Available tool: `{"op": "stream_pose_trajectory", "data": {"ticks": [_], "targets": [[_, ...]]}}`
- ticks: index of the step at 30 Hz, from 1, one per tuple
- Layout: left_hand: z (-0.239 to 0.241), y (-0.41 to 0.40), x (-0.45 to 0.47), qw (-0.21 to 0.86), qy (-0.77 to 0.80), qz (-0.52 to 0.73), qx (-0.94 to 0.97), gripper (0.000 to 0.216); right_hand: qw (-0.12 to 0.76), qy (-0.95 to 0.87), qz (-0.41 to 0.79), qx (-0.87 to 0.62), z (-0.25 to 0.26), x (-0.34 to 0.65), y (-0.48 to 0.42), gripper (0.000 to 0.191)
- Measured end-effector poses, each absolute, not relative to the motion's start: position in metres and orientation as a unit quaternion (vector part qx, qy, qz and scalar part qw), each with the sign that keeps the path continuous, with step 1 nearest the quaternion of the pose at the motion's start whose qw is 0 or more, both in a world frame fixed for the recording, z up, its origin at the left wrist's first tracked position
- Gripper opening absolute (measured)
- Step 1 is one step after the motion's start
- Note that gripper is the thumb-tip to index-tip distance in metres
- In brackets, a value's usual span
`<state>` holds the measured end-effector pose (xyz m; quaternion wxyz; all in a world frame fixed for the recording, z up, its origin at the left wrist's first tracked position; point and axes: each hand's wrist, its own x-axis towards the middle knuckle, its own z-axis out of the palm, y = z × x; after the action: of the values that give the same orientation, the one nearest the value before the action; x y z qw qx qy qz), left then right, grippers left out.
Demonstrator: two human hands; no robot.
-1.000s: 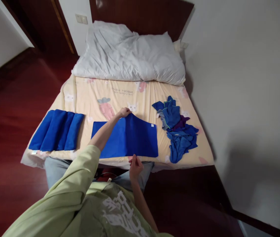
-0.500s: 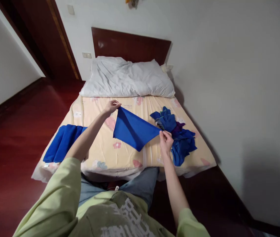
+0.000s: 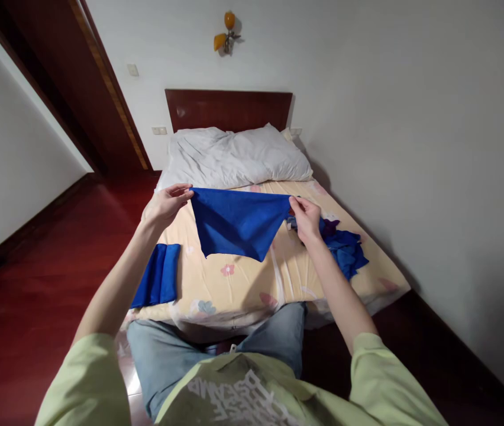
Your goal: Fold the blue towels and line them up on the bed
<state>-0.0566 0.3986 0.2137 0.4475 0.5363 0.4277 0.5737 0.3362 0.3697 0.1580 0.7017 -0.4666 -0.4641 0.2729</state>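
Observation:
I hold a blue cloth (image 3: pixel 238 222) stretched in the air over the bed (image 3: pixel 243 284). My left hand (image 3: pixel 168 202) pinches its left corner and my right hand (image 3: pixel 306 218) pinches its right corner, both closed on the fabric. The cloth hangs down in a folded, pointed shape between them. Folded blue towels (image 3: pixel 158 283) lie on the bed below my left arm. A heap of crumpled blue cloths (image 3: pixel 345 248) lies on the bed just beyond my right hand.
A white pillow (image 3: pixel 234 157) rests against the dark wooden headboard (image 3: pixel 229 109). The bed stands against the white wall on the right. Red-brown wooden floor (image 3: pixel 34 284) runs along the left, with a dark doorway (image 3: pixel 78 77) behind it.
The blue cloth lay flat on the bed a second ago. Both hands have lifted it by its corners and drawn it out wide in the air. The view has tilted up.

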Motion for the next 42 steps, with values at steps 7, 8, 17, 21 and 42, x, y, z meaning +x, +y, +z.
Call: {"op": "stream_pose_trajectory", "data": {"ticks": [7,8,17,21,42], "targets": [[0.217,0.359,-0.094,0.474,0.458,0.565,0.497,0.048,0.701,-0.418,0.387,-0.429,0.167,0.313,0.368,0.055],[0.216,0.354,-0.097,0.476,0.462,0.562,0.495,0.047,0.698,-0.420,0.388,-0.432,0.166,0.313,0.367,0.055],[0.203,0.342,-0.102,0.499,0.485,0.543,0.470,0.040,0.669,-0.434,0.417,-0.436,0.171,0.320,0.350,0.048],[0.199,0.349,-0.097,0.514,0.485,0.527,0.471,0.038,0.660,-0.449,0.411,-0.440,0.175,0.328,0.341,0.047],[0.182,0.505,-0.057,0.492,0.564,0.434,0.501,0.024,0.526,-0.401,0.480,-0.576,0.168,0.344,0.456,0.034]]}}
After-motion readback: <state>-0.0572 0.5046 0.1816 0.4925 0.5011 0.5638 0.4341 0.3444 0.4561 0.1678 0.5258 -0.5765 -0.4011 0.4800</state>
